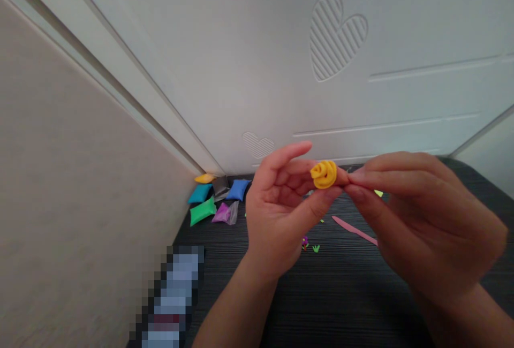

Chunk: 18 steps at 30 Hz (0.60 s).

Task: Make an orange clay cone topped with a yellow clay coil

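Observation:
A small yellow clay rose [324, 175], rolled in spiral petals, is pinched between the thumb and fingers of my left hand [277, 209]. Its petals face left, and its base is hidden behind the fingertips. My right hand [429, 214] meets the left fingertips from the right, thumb and forefinger pressed together just beyond the rose. Whatever lies between those right fingers is too covered to make out. Under the hands, a pink modelling tool [353, 229] lies on the dark table, near a little green clay piece [316, 249] and a tiny purple clay piece [305, 242].
Several clay packets lie at the back left of the dark table [329, 305], among them a green packet [203, 211], a blue packet [238, 189] and a purple packet [223, 213]. A white panel with hearts [277, 69] rises behind. A pixelated object [172, 294] is at the left edge.

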Motion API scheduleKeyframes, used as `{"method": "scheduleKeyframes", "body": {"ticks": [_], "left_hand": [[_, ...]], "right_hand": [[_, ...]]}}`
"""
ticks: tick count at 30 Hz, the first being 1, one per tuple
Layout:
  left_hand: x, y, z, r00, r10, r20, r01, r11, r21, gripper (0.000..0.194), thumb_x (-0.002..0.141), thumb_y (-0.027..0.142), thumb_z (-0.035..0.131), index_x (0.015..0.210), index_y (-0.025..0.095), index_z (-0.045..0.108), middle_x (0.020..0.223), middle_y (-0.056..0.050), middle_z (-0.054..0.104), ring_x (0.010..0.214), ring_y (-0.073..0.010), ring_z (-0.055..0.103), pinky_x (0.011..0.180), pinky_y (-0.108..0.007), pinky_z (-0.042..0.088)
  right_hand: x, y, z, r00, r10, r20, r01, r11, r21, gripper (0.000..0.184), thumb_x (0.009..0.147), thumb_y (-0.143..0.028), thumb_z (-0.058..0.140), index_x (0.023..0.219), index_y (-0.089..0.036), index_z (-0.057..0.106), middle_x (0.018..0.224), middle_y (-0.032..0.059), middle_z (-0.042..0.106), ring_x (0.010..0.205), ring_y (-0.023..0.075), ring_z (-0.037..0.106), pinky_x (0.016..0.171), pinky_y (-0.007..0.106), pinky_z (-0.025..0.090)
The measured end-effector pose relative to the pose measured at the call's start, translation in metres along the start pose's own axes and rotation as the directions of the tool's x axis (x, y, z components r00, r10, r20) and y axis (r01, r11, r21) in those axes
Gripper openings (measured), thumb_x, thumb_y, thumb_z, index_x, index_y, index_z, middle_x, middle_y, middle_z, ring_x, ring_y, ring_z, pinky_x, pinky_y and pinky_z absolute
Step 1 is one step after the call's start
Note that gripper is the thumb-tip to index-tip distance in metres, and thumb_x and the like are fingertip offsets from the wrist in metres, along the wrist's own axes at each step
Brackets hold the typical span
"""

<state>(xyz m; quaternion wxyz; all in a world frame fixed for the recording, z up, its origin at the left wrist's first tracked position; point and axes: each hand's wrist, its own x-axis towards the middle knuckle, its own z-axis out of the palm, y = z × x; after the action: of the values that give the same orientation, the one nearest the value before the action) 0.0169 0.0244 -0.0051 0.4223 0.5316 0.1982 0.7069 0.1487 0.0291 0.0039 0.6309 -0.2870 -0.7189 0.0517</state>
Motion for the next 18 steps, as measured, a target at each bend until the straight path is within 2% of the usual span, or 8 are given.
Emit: {"method": "scheduleKeyframes", "body": {"ticks": [12,18], "left_hand": [[-0.0005,-0.0013,-0.0026,0.994,-0.110,0.006,0.110,0.985,-0.132,0.040,0.078,0.010,0.066,0.112,0.029,0.058,0.091,0.005,0.072,0.086,-0.0106,0.069,0.079,-0.021,0.057],[0.0003,-0.0028,-0.0020,0.992,-0.123,0.016,0.124,0.979,-0.163,0.039,0.077,0.010,0.067,0.111,0.029,0.059,0.091,0.005,0.072,0.086,-0.0105,0.069,0.080,-0.021,0.057]], "right_hand": [[-0.0005,0.0015,-0.0014,0.999,-0.010,0.032,0.008,0.999,0.043,0.034,0.070,-0.009,0.072,0.100,-0.025,0.067,0.090,0.0022,0.068,0.077,0.0179,0.062,0.068,0.035,0.053],[-0.0002,0.0027,-0.0005,0.999,-0.038,0.012,0.037,0.999,0.037,0.033,0.070,-0.007,0.070,0.098,-0.025,0.067,0.089,0.0016,0.068,0.076,0.0161,0.062,0.067,0.032,0.053]]}}
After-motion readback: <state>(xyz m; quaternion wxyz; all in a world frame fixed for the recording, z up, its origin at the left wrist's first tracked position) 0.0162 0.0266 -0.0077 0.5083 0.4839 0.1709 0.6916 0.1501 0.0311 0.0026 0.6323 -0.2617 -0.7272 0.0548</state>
